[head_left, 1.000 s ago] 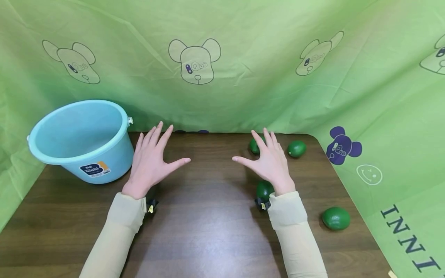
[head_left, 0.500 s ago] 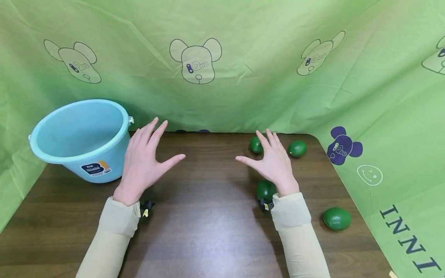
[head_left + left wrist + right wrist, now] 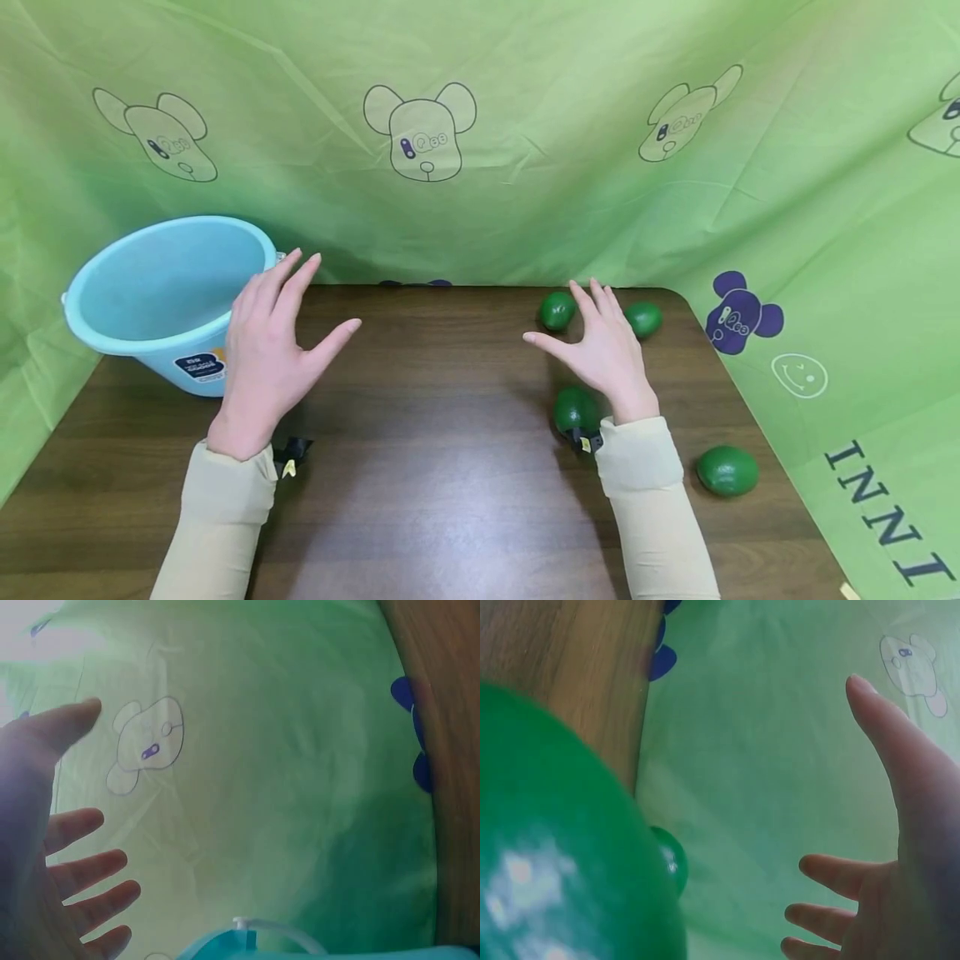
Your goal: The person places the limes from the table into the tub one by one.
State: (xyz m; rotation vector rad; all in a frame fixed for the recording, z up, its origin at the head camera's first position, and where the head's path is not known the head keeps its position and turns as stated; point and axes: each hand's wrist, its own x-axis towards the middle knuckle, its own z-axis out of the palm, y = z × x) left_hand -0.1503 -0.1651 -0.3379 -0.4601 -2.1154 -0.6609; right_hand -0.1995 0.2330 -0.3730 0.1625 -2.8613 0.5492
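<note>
My left hand (image 3: 266, 354), fingers spread and holding nothing, hovers just right of a light blue bucket (image 3: 168, 342) and partly covers its right side. In the left wrist view the rim of the bucket (image 3: 375, 955) shows at the bottom. Over the table's right half, my right hand (image 3: 606, 358) is likewise spread and grips nothing. Several glossy green fruits, avocado- or lime-like, lie around it: one green fruit (image 3: 557, 311) beyond the thumb, another (image 3: 644, 319) behind the fingers, one (image 3: 576, 409) beside the wrist, and one (image 3: 727, 472) to the right of the sleeve. A green fruit (image 3: 562, 847) looms large in the right wrist view.
The brown wooden table (image 3: 435, 467) ends at the back against a green curtain (image 3: 525, 208) printed with bear heads, which also hangs along both sides. Small black cameras sit at both wrists, the left camera (image 3: 291, 454) near the cuff.
My left hand has moved left, toward the bucket, and now overlaps it in the head view. My right hand has drifted slightly right. Bucket and fruits stay in place.
</note>
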